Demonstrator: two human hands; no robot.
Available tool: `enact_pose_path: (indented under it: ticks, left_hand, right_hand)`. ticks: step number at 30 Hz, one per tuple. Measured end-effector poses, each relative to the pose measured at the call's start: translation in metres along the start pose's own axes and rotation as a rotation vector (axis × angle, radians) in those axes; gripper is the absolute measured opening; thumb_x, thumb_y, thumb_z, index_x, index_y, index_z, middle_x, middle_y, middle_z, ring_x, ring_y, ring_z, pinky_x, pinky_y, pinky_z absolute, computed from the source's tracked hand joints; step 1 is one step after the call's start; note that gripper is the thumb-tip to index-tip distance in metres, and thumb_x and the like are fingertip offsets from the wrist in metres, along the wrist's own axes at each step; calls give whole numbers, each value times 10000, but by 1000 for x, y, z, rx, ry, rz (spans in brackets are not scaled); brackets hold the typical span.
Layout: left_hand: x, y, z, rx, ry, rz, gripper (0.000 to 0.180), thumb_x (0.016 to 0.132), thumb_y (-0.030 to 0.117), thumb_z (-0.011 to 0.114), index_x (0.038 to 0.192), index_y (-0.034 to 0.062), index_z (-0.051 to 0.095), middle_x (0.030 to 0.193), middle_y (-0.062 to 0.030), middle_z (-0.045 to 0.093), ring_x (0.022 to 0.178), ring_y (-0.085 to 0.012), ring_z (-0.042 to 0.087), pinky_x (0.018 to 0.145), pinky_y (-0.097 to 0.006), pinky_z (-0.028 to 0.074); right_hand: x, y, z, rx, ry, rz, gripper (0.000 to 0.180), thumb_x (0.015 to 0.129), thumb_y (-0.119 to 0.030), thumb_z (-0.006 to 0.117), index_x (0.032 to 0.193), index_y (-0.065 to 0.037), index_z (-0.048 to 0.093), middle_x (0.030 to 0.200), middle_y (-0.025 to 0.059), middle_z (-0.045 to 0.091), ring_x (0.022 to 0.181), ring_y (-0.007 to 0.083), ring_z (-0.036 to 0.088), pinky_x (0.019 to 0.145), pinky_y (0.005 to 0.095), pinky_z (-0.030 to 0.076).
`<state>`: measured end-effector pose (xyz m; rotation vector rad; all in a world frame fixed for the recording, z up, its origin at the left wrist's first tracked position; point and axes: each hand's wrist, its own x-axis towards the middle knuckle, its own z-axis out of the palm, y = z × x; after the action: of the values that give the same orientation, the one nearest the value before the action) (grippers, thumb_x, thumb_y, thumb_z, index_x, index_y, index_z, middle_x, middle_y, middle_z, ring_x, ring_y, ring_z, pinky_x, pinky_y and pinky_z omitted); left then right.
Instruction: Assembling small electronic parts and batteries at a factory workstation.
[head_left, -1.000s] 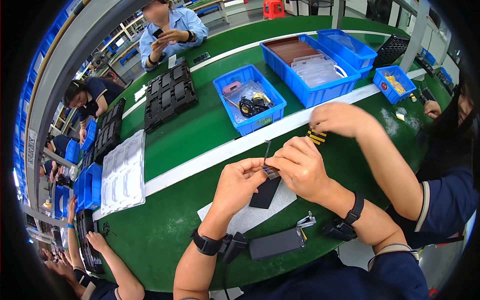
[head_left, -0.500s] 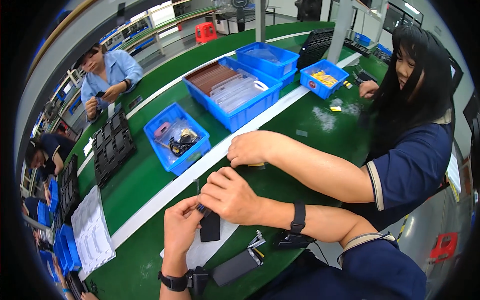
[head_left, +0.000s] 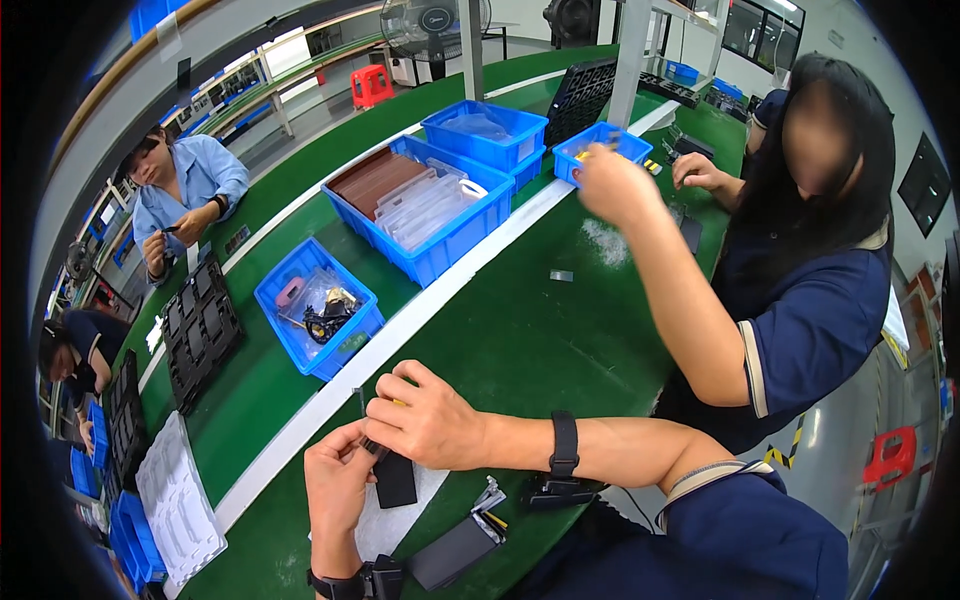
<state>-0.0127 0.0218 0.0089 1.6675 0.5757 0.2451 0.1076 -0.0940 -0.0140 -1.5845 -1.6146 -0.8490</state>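
Observation:
My left hand (head_left: 335,490) is closed, its thumb and fingertips pinching a small dark part (head_left: 373,447). My right hand (head_left: 428,418) is bent over the same part from the right, fingers curled onto it. A bit of yellow shows between the right fingers, and a thin dark strip (head_left: 360,402) stands up beyond them. Just below the fingertips is a flat black rectangular piece (head_left: 397,484), over a whitish sheet (head_left: 425,500); whether it joins the held part I cannot tell. Nearer me lies a dark grey slab-shaped device (head_left: 455,553) with metal and yellow bits at its far end.
A blue bin (head_left: 350,345) with bags and cables stands ahead, left of a larger bin (head_left: 430,268) of brown and clear sheets. A white moulded tray (head_left: 180,510) lies left. At right, a co-worker's arm (head_left: 680,300) reaches over the green table toward a small blue bin (head_left: 632,145).
The co-worker's hand has swung from beside my right hand to the small far bin, and the yellow-edged piece under it is gone from the table. My hands keep their pinch; the view has shifted.

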Motion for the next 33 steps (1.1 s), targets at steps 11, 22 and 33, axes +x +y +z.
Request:
enact_pose_path:
  ticks: [11, 22, 33]
  left_hand:
    - [2, -3, -2, 47, 6, -16, 179, 801, 14, 620, 968, -40, 654, 715, 4, 614, 569, -30, 514, 462, -166, 381]
    - [0, 15, -33, -76, 109, 27, 233, 810, 105, 677, 1009, -15, 656, 755, 1, 637, 560, -27, 499, 476, -167, 386]
    - [-32, 32, -5, 89, -604, -198, 339, 787, 106, 697, 1106, 24, 616, 784, -37, 671, 624, -55, 563, 511, -202, 446]
  right_hand:
    - [2, -3, 4, -47, -37, 20, 111, 690, -159, 560, 725, -60, 523, 718, 52, 447, 757, 214, 473, 736, 388, 395]
    - [0, 23, -18, 735, -129, 817, 156, 844, -150, 582, 897, -5, 557, 787, 148, 569, 681, 243, 571, 621, 347, 456]
    - [4, 48, -20, 445, -669, 952, 187, 786, -126, 672, 877, 21, 601, 764, 101, 630, 638, 124, 520, 599, 322, 433]
